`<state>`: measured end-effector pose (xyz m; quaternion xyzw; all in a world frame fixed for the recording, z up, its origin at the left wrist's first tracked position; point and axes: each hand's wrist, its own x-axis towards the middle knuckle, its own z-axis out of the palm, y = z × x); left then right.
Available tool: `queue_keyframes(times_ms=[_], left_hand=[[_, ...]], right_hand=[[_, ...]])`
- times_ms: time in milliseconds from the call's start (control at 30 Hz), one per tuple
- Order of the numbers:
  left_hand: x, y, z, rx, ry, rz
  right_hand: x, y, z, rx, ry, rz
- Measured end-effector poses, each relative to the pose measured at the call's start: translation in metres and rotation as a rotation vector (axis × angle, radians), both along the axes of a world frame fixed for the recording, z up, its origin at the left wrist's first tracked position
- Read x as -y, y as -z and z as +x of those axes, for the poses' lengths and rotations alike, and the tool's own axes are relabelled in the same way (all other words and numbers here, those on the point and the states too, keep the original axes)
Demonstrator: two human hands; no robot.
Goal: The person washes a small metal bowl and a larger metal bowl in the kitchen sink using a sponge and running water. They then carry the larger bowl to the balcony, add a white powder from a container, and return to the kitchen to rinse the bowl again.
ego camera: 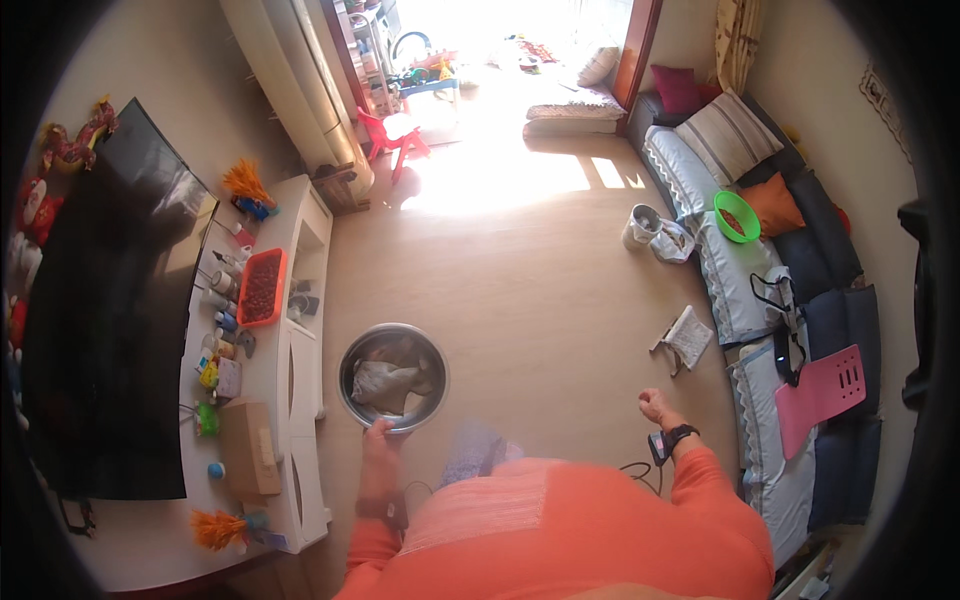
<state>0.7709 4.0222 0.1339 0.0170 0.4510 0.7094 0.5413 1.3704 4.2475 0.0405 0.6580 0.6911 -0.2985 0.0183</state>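
My left hand (381,457) grips the near rim of a round stainless steel basin (443,375), with the thumb over the edge. Inside the basin lies a crumpled pale grey cloth (386,384). My right hand (657,409) is held out to the right, fingers curled in and nothing visible in them. A black band circles that wrist, and a small dark device (660,448) on a cable hangs beside it. Closest to the right hand is a small folding stool (686,339) with a white woven seat.
Left stands a white TV cabinet (304,360) bearing a red-orange tray (282,289), a cardboard box (251,450) and bottles. To the right runs a sofa (757,300) with a green bowl (737,217) and a pink board (814,409). A bin (641,227) and plastic bag (672,241) stand before it.
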Motion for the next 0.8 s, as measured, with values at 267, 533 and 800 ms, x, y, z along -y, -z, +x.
queue_keyframes(times_ms=[267,533,800], left_hand=[[-0.236,0.056,-0.093,0.06,-0.056,-0.315],[-0.553,0.073,-0.165,0.061,-0.01,-0.332],[-0.81,0.058,-0.226,-0.042,-0.076,-0.337]], right_hand=[[-0.266,-0.03,-0.144,-0.164,-0.076,0.058],[-0.354,-0.053,-0.098,0.066,0.365,-0.62],[-0.569,-0.013,-0.107,0.048,0.317,-0.597]])
